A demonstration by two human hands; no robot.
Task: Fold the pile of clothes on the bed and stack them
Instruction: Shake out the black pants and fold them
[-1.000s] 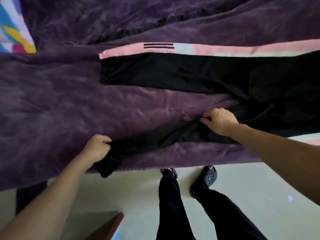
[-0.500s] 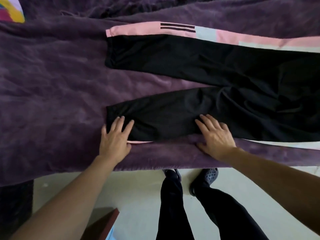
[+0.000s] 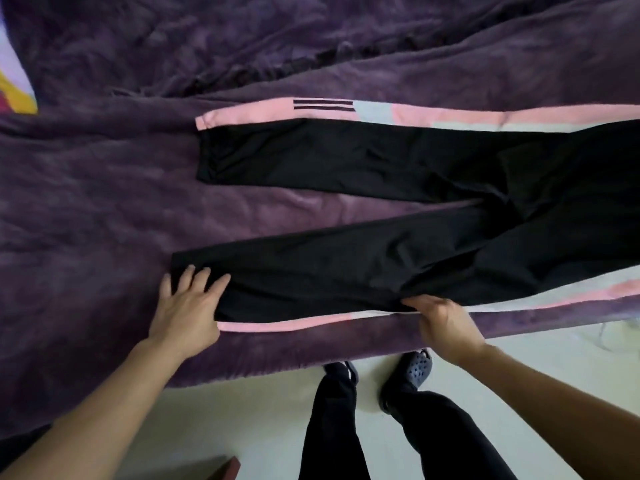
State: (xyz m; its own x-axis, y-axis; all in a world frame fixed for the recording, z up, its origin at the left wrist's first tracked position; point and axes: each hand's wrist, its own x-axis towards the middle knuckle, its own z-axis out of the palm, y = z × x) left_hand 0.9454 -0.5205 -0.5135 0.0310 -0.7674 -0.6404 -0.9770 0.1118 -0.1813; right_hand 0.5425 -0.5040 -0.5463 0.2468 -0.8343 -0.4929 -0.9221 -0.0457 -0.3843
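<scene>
Black track pants with pink and pale side stripes lie spread on the purple blanket, legs pointing left and the waist out of frame on the right. My left hand rests flat, fingers straight, on the cuff of the near leg. My right hand is at the near edge of the same leg, close to the knee, fingers curled and pinching the black fabric by the pink stripe.
The blanket's near edge hangs over the bed above a pale floor. My legs and dark clogs stand close to the bed. A colourful pillow corner shows at far left, a reddish box corner at the bottom.
The near leg, bunched in both hands a second ago, now lies flat. My left hand stays flat on the cuff; my right hand went from flat to pinching the near edge.
</scene>
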